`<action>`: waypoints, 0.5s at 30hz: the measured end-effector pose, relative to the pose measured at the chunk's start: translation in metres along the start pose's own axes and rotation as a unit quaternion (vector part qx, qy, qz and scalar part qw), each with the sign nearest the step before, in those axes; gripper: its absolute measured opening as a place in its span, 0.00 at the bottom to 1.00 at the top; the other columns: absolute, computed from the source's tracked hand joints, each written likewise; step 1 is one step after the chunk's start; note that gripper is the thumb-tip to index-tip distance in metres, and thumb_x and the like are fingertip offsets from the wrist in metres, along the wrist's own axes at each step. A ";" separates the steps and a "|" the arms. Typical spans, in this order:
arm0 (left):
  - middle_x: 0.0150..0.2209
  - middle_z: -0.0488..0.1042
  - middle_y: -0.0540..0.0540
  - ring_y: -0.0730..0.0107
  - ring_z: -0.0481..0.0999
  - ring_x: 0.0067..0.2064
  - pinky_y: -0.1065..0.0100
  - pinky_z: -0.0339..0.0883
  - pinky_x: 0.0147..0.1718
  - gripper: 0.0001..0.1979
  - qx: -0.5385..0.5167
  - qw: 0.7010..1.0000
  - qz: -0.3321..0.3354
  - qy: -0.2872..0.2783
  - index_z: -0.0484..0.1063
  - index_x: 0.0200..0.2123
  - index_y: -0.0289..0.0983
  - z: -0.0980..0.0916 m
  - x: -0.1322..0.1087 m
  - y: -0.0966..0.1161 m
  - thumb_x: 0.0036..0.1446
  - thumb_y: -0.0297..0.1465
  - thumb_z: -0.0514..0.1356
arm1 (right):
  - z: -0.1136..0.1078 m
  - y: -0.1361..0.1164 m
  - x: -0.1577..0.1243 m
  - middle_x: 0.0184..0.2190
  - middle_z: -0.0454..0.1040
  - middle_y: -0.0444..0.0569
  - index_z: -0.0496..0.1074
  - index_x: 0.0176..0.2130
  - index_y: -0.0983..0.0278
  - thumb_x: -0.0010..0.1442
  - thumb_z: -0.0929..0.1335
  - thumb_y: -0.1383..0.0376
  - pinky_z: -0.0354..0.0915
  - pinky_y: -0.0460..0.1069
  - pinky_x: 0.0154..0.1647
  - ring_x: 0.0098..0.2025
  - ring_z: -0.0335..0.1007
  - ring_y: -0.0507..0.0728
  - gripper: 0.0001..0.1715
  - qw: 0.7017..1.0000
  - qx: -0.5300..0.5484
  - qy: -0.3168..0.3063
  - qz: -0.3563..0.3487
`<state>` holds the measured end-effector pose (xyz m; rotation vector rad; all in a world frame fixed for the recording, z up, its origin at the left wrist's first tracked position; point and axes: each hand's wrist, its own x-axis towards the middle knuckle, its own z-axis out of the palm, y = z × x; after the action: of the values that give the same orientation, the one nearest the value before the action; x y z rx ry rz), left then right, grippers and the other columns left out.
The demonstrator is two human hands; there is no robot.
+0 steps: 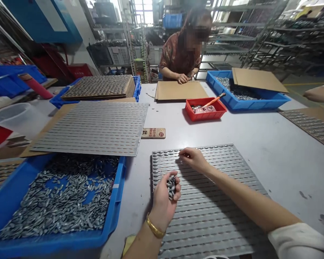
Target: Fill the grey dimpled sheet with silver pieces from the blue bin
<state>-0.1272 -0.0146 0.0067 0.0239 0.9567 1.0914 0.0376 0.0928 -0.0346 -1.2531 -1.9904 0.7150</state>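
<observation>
My left hand [166,198] is cupped palm up over the left side of a grey grooved board [205,212], its fingers curled round a heap of small grey oval pieces [171,187]. Near the board's back edge, my right hand [193,158] has thumb and fingers pinched together at one of the upper grooves; whatever is between the fingertips is too small to make out. Similar pieces line the board's back row and its left edge. To the left stands a blue tray [116,201] holding many loose grey pieces.
A second grooved board [94,126] overlaps the blue tray. Behind are a red box [205,115], a patterned wooden block [156,133], cardboard [180,90] and another blue tray [248,104]. A person [178,54] works across the table; another arm [320,92] shows at right.
</observation>
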 end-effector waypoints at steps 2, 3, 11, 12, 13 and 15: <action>0.28 0.67 0.49 0.82 0.62 0.21 0.79 0.46 0.13 0.11 0.010 1.000 -0.004 -0.019 0.70 0.40 0.32 0.001 0.000 -0.008 0.55 0.32 0.61 | 0.009 0.007 0.008 0.30 0.75 0.46 0.75 0.34 0.64 0.58 0.67 0.69 0.62 0.46 0.35 0.31 0.68 0.52 0.06 1.000 -0.025 -0.005 -0.015; 0.28 0.67 0.49 0.82 0.62 0.21 0.80 0.46 0.13 0.11 0.017 1.000 0.000 -0.026 0.70 0.40 0.32 0.001 0.000 -0.012 0.55 0.32 0.61 | 0.013 0.009 0.010 0.31 0.74 0.46 0.75 0.34 0.64 0.58 0.66 0.69 0.62 0.46 0.35 0.31 0.67 0.52 0.06 0.999 -0.038 -0.008 -0.020; 0.30 0.66 0.49 0.81 0.64 0.25 0.81 0.51 0.15 0.14 0.034 0.999 0.012 -0.022 0.71 0.42 0.32 -0.007 0.003 -0.016 0.53 0.30 0.65 | 0.022 0.017 0.018 0.36 0.71 0.49 0.75 0.37 0.64 0.60 0.63 0.71 0.60 0.46 0.36 0.33 0.66 0.52 0.11 0.991 -0.130 -0.041 -0.015; 0.30 0.66 0.49 0.82 0.64 0.25 0.81 0.51 0.15 0.15 0.037 0.999 0.014 -0.023 0.71 0.43 0.32 -0.008 0.004 -0.016 0.52 0.31 0.66 | 0.022 0.017 0.019 0.36 0.70 0.49 0.75 0.36 0.64 0.59 0.63 0.72 0.60 0.46 0.37 0.33 0.66 0.52 0.11 0.989 -0.138 -0.044 -0.012; 0.30 0.66 0.49 0.82 0.63 0.24 0.81 0.50 0.15 0.15 0.040 0.999 0.018 -0.023 0.72 0.43 0.32 -0.009 0.004 -0.016 0.52 0.31 0.66 | 0.022 0.016 0.021 0.36 0.70 0.49 0.75 0.36 0.64 0.59 0.63 0.72 0.60 0.46 0.37 0.34 0.66 0.52 0.11 0.988 -0.146 -0.046 -0.010; 0.28 0.65 0.50 0.83 0.61 0.23 0.81 0.49 0.14 0.17 0.053 0.998 0.032 -0.015 0.72 0.44 0.32 -0.012 0.005 -0.015 0.52 0.33 0.66 | 0.021 0.012 0.023 0.35 0.71 0.49 0.75 0.35 0.64 0.58 0.64 0.72 0.61 0.45 0.37 0.34 0.67 0.52 0.10 0.986 -0.162 -0.047 -0.008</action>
<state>-0.1237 -0.0237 -0.0109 0.1581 0.9913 1.0948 0.0207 0.1169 -0.0510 -1.4082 -2.2581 0.4604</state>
